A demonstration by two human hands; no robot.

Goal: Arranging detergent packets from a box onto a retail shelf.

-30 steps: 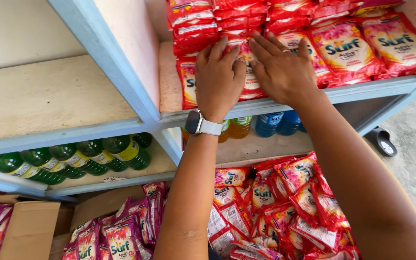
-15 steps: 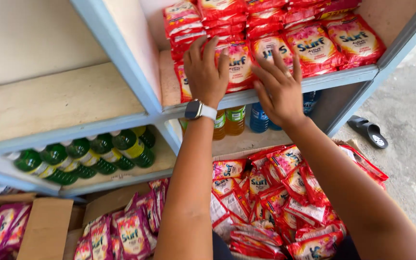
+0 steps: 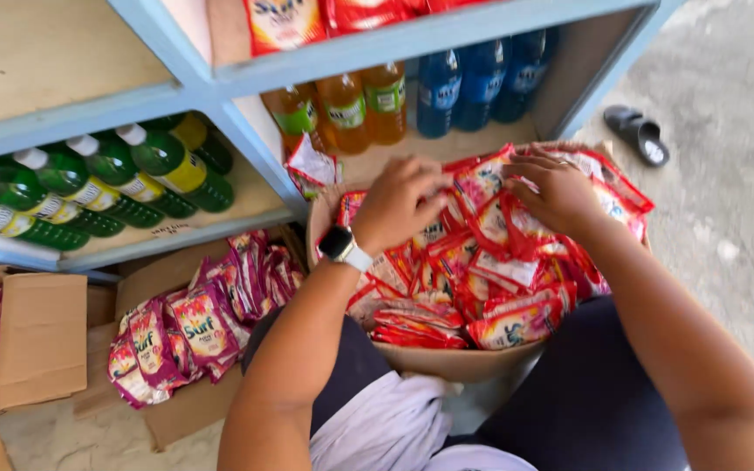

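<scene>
The blue shelf unit (image 3: 412, 39) fills the upper part of the frame. Its top board, at the upper middle, carries red sachets, only their lower edges in view. In the bay below stand three orange bottles (image 3: 346, 109) and three blue bottles (image 3: 482, 78), upright. In the bay at the left lie green bottles (image 3: 89, 183) on their sides, about six in view.

Next in size is the brown cardboard box (image 3: 455, 359) in the middle of the frame, resting on the person's lap and heaped with red sachets (image 3: 482, 288), too many and too overlapped to count. At the lower left another cardboard box (image 3: 176, 410) holds pink sachets (image 3: 194, 327), also beyond counting, and a third box (image 3: 41, 336) at the left edge holds more of them.

The left hand (image 3: 399, 205), a smartwatch (image 3: 342, 246) on its wrist, lies curled over the sachets at the back of the lap box; the fingers bend down into the pile, and whether they grip one cannot be told. The right hand (image 3: 556, 187) rests on the sachets toward the right, fingers narrowly bent and pinching at one packet's edge. One dark sandal (image 3: 637, 133) lies on the floor at the upper right.

Half a second ago both hands were up on the top shelf, flat on the sachets there; now they are down in the lap box and the view has tipped lower.
</scene>
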